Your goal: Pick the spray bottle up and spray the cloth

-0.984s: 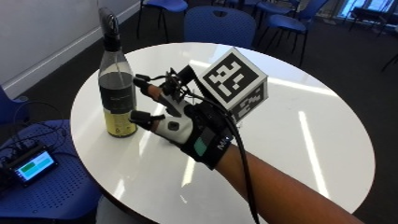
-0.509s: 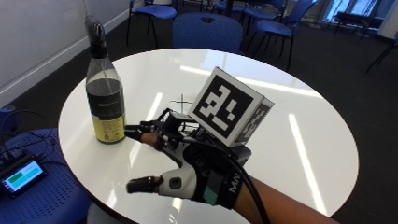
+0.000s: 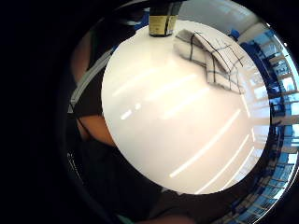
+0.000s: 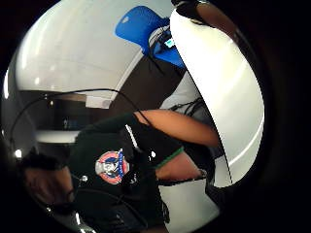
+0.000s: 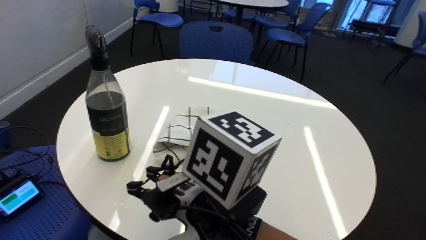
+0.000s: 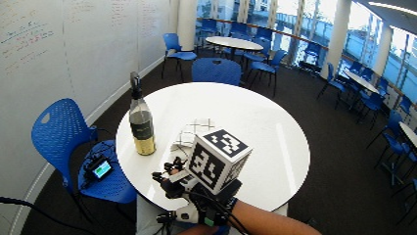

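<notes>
White round bench point(image 5: 279, 125): the gloved right hand point(image 5: 166, 192) has drawn back to the lower edge of the frame, fingers point(image 5: 140, 186) loosely spread, holding nothing. Bottle point(image 5: 106, 107) stands at left, checked cloth point(image 5: 180, 127) beside it; the grasp remains undone.

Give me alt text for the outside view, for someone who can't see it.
A gloved right hand hovers at the near edge of a round white table, holding nothing. A tall dark bottle stands upright near the table's edge, with a checked cloth lying beside it.
</notes>
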